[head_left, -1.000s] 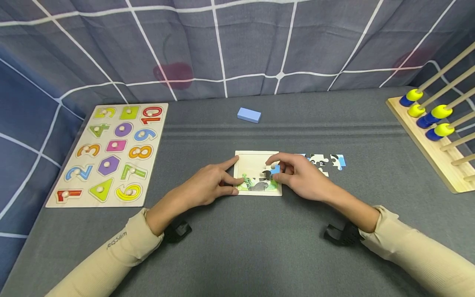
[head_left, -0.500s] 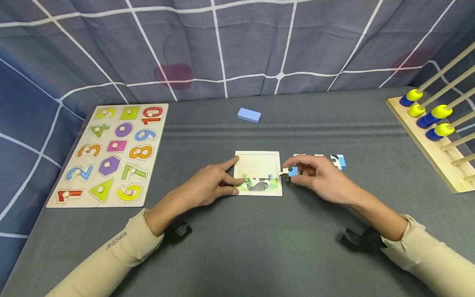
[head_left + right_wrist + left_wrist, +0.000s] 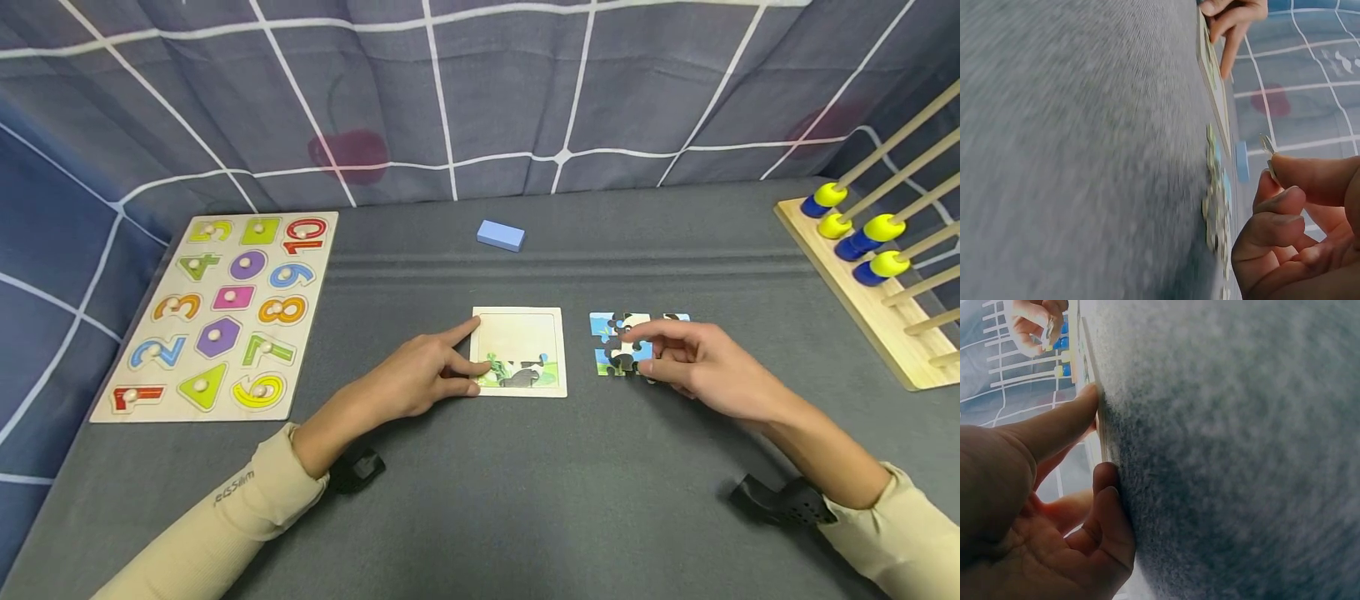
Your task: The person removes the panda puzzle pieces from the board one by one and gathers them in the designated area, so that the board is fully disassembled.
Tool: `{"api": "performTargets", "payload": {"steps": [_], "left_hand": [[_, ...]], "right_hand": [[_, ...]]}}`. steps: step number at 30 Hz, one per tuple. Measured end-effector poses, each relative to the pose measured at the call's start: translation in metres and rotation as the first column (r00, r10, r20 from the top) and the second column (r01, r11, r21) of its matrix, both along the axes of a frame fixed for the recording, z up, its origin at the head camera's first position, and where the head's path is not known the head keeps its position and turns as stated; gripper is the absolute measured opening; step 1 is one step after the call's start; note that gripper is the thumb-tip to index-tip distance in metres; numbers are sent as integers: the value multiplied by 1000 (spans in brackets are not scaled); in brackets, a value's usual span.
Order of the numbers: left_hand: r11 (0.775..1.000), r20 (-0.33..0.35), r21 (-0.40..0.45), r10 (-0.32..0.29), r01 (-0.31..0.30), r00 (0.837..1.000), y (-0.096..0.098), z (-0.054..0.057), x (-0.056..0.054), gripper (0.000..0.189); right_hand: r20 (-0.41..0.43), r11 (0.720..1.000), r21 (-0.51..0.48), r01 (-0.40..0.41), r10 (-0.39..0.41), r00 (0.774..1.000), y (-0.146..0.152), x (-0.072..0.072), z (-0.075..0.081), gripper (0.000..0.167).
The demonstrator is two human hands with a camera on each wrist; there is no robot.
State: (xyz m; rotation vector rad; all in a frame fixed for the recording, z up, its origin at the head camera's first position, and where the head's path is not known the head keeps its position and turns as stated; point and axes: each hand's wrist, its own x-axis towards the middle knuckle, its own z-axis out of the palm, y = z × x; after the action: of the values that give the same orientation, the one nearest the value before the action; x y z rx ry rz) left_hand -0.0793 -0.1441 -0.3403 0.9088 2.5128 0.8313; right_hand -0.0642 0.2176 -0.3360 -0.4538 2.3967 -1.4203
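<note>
On the left, my left hand (image 3: 420, 373) rests on a small wooden puzzle tray (image 3: 525, 332). Its index finger lies at the tray's upper left corner, another fingertip inside the rim, and the thumb at the lower left corner. Along the bottom of the tray lies a fitted strip of green and black-and-white panda picture (image 3: 525, 375). My right hand (image 3: 705, 367) pinches a thin puzzle piece (image 3: 1267, 145) between thumb and fingers. It hovers right of the tray over several loose puzzle pieces (image 3: 602, 323), partly hiding them.
A wooden number-and-shape peg board (image 3: 247, 346) lies at the left. A blue block (image 3: 501, 236) sits behind the tray. The wooden bead rack (image 3: 862, 308) stands at the right, and a checked curtain (image 3: 510, 92) hangs along the back.
My right hand has moved right, away from the tray, carrying the pinched puzzle piece over the loose pieces. My left hand stays on the tray.
</note>
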Motion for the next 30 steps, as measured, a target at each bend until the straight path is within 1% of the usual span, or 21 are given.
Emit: {"api": "performTargets", "payload": {"steps": [4,9,17,21,26,30], "left_hand": [[1000,-6,-3,-2,2,1000,0,0,1,34],[1000,4,-1,2,-2,1000,0,1,1,33],[1000,15,4,5,-5,1000,0,1,0,33],[1000,9,-3,5,-5,1000,0,0,0,33],[1000,6,-1,0,0,1000,0,0,0,33],[1000,3,1,-5,5,1000,0,-1,0,33]], "right_hand": [[-6,1000,13,19,-19,1000,12,3,-1,29],[-12,999,26,48,-47,999,28,6,-4,28],[-66,993,77,92,-88,994,47,11,-12,29],[-129,989,114,98,-83,988,50,11,-17,29],[-248,974,205,100,-47,968,49,10,-19,31],[-293,960,261,102,-22,956,48,9,-19,32]]}}
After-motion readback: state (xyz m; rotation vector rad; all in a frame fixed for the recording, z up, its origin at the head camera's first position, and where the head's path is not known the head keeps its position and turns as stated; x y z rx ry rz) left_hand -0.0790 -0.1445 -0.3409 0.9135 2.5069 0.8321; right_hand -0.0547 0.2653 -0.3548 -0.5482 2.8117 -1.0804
